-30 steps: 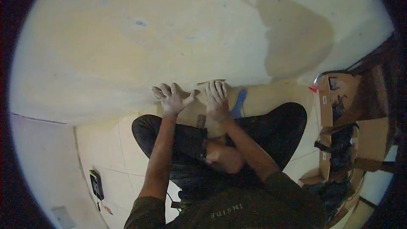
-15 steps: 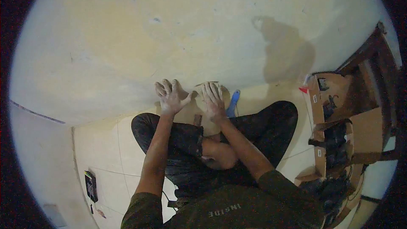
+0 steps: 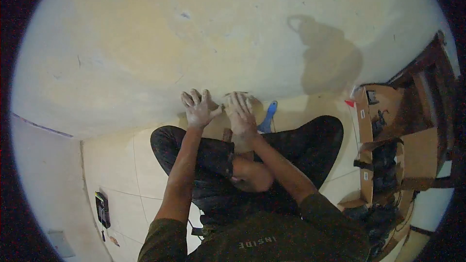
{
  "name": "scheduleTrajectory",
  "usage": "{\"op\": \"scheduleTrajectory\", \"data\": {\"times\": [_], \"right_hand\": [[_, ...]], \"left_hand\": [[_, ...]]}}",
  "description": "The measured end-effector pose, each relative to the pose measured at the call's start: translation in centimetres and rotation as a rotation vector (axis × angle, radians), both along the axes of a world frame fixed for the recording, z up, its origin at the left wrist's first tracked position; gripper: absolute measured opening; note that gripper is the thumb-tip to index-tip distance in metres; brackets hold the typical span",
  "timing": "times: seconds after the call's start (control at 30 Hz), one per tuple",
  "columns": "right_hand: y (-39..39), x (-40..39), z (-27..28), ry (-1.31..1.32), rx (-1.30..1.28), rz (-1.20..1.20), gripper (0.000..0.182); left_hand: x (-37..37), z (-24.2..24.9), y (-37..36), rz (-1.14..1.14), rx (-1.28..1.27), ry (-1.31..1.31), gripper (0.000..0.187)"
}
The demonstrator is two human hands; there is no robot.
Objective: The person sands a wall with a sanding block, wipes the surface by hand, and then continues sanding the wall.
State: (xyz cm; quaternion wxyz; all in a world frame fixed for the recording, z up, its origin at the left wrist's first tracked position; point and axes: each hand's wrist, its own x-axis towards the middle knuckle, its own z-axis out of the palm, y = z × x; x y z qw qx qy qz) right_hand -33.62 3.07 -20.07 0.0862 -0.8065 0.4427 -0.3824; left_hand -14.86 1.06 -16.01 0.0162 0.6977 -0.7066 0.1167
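Observation:
My left hand (image 3: 198, 111), coated in pale dust, lies with fingers spread against the low part of the wall (image 3: 126, 58). It holds nothing. Beside it, my right hand (image 3: 241, 115), just as dusty, presses flat on a thin tan sheet that looks like sandpaper (image 3: 236, 93). Only the sheet's edge shows past the fingertips; the rest is hidden under the hand. To the right of this hand, a blue scraper (image 3: 268, 116) rests at the foot of the wall. A small brown piece (image 3: 227, 135) is below the hands, near my crossed legs.
Cardboard boxes (image 3: 420, 153) with dark items inside stand on the right, beside a dark wooden frame (image 3: 432, 70). A red-tipped thing (image 3: 349, 103) is by the box corner. On the tiled floor (image 3: 124, 165) at left lies a black box (image 3: 102, 209).
My left hand has shifted slightly right along the wall. My right hand has moved slightly and still presses the sheet. The view has tilted a little.

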Motion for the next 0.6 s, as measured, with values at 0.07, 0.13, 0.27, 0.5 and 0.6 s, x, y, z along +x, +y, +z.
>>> {"op": "scheduleTrajectory", "data": {"times": [0.07, 0.13, 0.27, 0.5, 0.6], "right_hand": [[0.5, 0.8, -0.4, 0.015, -0.005, 0.134, 0.056], [1.3, 1.6, -0.3, 0.019, -0.031, 0.283, 0.055], [0.3, 1.7, -0.2, -0.138, -0.079, 0.184, 0.055], [0.2, 0.4, -0.1, -0.264, 0.213, 0.073, 0.028], [0.0, -0.3, -0.6, -0.328, 0.283, 0.025, 0.020]], "left_hand": [[2.5, -4.7, -1.3, -0.073, -0.216, -0.155, 0.087], [3.4, -6.5, -1.7, -0.121, -0.310, -0.220, 0.084], [3.6, -5.0, -1.4, -0.138, -0.251, -0.169, 0.082], [2.0, -3.8, -0.7, -0.114, -0.171, -0.050, 0.085], [1.7, -3.6, -0.3, -0.269, -0.153, -0.035, 0.080]]}}
